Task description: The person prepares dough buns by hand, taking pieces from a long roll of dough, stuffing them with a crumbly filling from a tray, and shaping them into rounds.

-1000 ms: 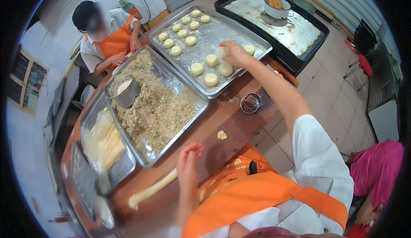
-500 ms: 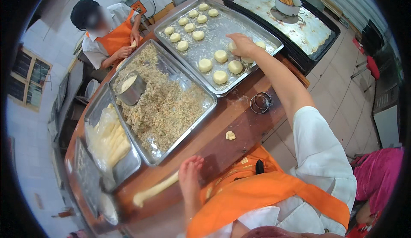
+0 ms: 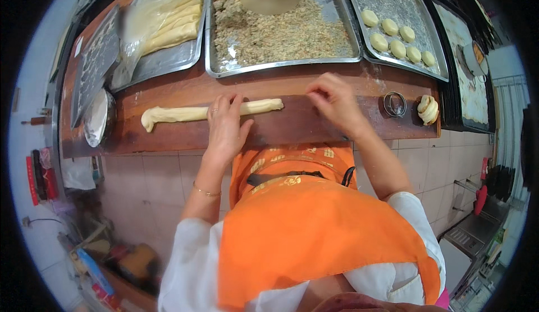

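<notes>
Two hands on the board: left hand [image 3: 225, 125] lies flat, fingers spread, pressing the middle of a long soft dough rope [image 3: 196, 112]; right hand [image 3: 335, 101] sits just past the rope's right end, fingertips pinched, on what I cannot tell. Bare brown wooden counter [image 3: 292, 126] between hands. Metal ring cutter [image 3: 394, 103] and coiled dough piece [image 3: 428, 110] near right edge; crumb tray [image 3: 281, 31] behind.
</notes>
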`<state>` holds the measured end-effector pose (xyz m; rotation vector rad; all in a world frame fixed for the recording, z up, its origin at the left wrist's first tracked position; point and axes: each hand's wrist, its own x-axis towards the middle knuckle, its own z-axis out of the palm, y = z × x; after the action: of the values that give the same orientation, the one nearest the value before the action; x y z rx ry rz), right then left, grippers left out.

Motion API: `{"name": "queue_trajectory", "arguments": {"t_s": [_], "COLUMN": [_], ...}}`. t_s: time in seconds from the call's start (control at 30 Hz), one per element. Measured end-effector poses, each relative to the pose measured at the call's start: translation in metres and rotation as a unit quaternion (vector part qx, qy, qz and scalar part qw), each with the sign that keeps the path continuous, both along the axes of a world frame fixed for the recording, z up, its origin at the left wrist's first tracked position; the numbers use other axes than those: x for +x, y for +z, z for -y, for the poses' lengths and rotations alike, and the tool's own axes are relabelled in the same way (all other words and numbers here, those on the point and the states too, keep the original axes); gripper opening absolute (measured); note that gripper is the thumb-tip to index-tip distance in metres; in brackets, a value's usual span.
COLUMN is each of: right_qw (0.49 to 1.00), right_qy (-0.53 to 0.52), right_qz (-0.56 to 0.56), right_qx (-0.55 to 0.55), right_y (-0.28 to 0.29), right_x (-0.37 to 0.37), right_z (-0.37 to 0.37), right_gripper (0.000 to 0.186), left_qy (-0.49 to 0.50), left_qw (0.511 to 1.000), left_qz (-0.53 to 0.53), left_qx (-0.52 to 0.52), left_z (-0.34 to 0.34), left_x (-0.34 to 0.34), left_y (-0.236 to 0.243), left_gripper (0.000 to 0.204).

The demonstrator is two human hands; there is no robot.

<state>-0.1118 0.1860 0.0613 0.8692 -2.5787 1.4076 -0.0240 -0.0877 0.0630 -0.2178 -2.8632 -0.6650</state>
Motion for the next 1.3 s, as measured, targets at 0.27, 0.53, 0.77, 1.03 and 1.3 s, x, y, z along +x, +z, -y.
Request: {"name": "queue_trajectory", "arguments": {"t_s": [0.27,0.53,0.77,1.03,1.3], "right_qw": [0.971,0.977,0.947,0.962,0.991], "right_qy": [0.084,0.132,0.164,0.151,0.069], "right_qz": [-0.093,0.095,0.164,0.087,0.007], "right_qx": [0.204,0.141,0.225,0.21,0.118], "right_y": [-0.002,-0.01,0.034,0.012,-0.065], "right_x": [0.006,-0.001,0.006,0.004,0.013], "right_z": [0.09,0.107,0.132,0.124,0.135], "right_gripper": [0.032,0.036,0.031,0.033,0.024], "left_qy": [-0.002,-0.046,-0.08,-0.066,-0.099], "left_qw": [0.999,0.99,0.992,0.986,0.987], "left_qz": [-0.036,-0.094,-0.07,-0.151,-0.118], "left_qx": [0.027,0.095,0.065,0.009,-0.031], "left_z": [0.008,0.018,0.03,0.015,0.008], "left_x": [-0.007,-0.01,-0.001,-0.021,-0.026], "left_y": [-0.027,-0.041,-0.047,-0.049,-0.056], "left_gripper": [0.047,0.035,0.044,0.02,0.011]}}
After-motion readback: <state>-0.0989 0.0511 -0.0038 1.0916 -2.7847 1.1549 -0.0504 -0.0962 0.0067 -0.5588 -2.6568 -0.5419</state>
